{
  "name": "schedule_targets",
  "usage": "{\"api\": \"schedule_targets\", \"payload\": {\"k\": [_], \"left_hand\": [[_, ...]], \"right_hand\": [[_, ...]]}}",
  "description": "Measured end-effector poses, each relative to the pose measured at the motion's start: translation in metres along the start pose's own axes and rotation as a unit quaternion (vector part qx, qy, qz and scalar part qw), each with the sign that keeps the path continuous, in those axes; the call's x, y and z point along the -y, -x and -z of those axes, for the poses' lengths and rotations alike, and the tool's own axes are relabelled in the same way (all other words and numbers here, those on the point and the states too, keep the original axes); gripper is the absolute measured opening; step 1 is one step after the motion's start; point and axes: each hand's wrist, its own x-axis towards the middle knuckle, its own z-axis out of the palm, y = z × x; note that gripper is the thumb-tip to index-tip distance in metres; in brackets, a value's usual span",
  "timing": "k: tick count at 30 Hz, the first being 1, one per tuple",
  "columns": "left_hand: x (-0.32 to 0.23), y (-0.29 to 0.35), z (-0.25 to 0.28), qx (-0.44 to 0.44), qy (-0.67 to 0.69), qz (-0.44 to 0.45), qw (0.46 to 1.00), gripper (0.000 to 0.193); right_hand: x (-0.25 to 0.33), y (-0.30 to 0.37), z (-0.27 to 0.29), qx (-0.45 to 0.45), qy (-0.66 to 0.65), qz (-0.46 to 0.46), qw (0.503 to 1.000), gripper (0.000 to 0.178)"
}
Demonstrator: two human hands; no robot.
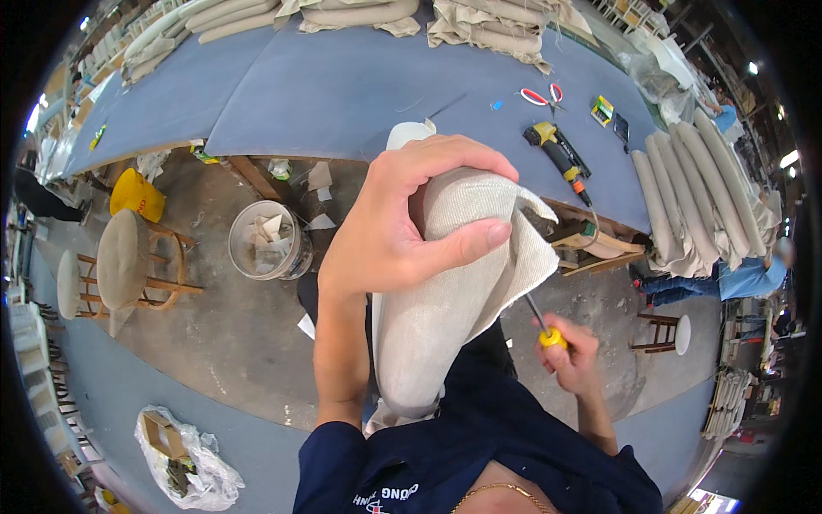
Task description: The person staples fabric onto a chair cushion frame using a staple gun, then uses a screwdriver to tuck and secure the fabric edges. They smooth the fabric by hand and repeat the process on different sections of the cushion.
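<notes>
My left hand (396,224) grips the upper end of a long padded piece covered in beige fabric (437,317), which stands tilted against my body. The thumb presses on a loose fold of the fabric near its top. My right hand (572,353) is closed on a yellow-handled screwdriver (550,334). Its thin metal shaft points up under the fabric flap at the piece's right edge. The tip is hidden by the cloth.
A blue worktable (342,94) lies ahead with a yellow power tool (558,152), red-handled scissors (541,96) and stacks of beige cushions (693,197). On the concrete floor stand a bucket of scraps (267,242), padded stools (128,261) and a plastic bag (184,458). A person in blue (736,278) sits at right.
</notes>
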Motion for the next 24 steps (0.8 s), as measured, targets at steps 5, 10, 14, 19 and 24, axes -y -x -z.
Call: {"api": "schedule_targets", "payload": {"k": [5, 10, 14, 19, 24], "left_hand": [[0.008, 0.0, 0.0, -0.012, 0.063, 0.017, 0.998, 0.047], [0.012, 0.004, -0.007, -0.028, 0.07, 0.005, 0.997, 0.047], [0.012, 0.005, -0.015, -0.041, 0.072, -0.003, 0.997, 0.047], [0.008, 0.006, -0.022, -0.078, 0.094, 0.038, 0.992, 0.047], [0.001, 0.005, -0.03, -0.117, 0.126, 0.07, 0.983, 0.05]], "right_hand": [[0.011, 0.001, -0.011, 0.048, -0.138, -0.038, 0.988, 0.04], [0.045, 0.005, -0.006, 0.039, -0.14, -0.072, 0.987, 0.041], [0.064, 0.008, -0.002, 0.036, -0.149, -0.117, 0.981, 0.041], [0.076, 0.01, -0.007, 0.026, -0.191, -0.145, 0.97, 0.043], [0.07, 0.013, -0.02, 0.027, -0.222, -0.134, 0.965, 0.044]]}}
